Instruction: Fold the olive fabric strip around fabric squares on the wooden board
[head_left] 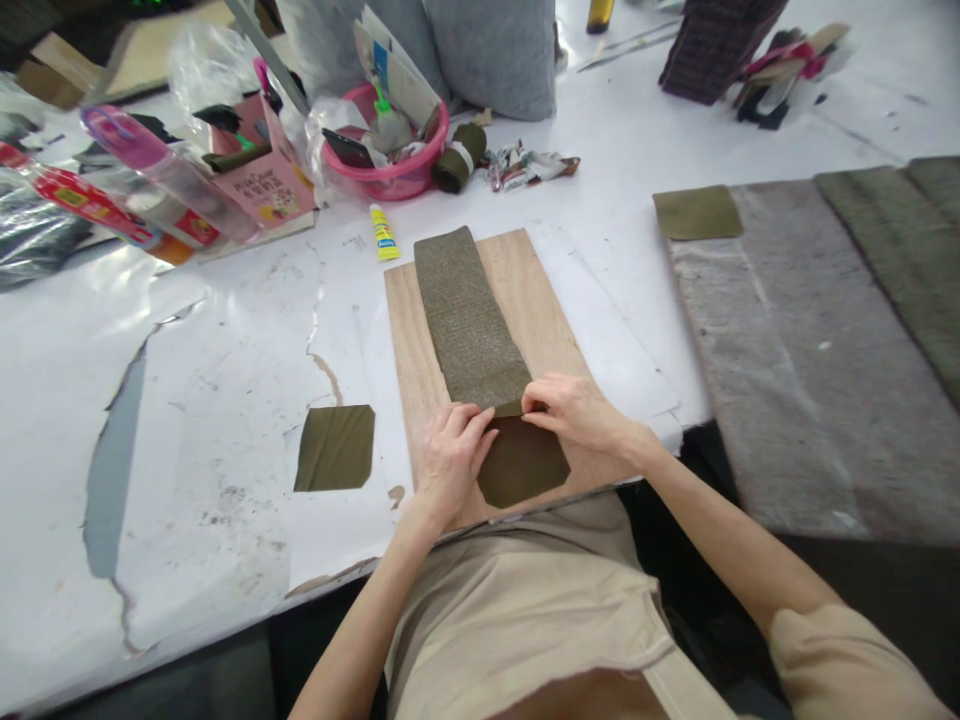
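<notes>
An olive fabric piece [523, 462] with clipped corners lies at the near end of a wooden board [531, 285]. Its upper edge is folded over against a long grey-green textured strip [469, 320] that runs up the board. My left hand [455, 445] pinches the left end of that folded edge between thumb and fingers. At the right end, my right hand [574, 408] has its fingertips closed on the same fold. Left of the board, a separate olive fabric square [335, 447] rests on the white table [225, 400].
Behind the board are a yellow glue tube [384, 233], a pink basket [397, 180] of supplies and a rolled olive strip [460, 158]. Bottles [169, 175] stand at back left. To the right, a grey padded board [795, 330] carries olive fabric [699, 213].
</notes>
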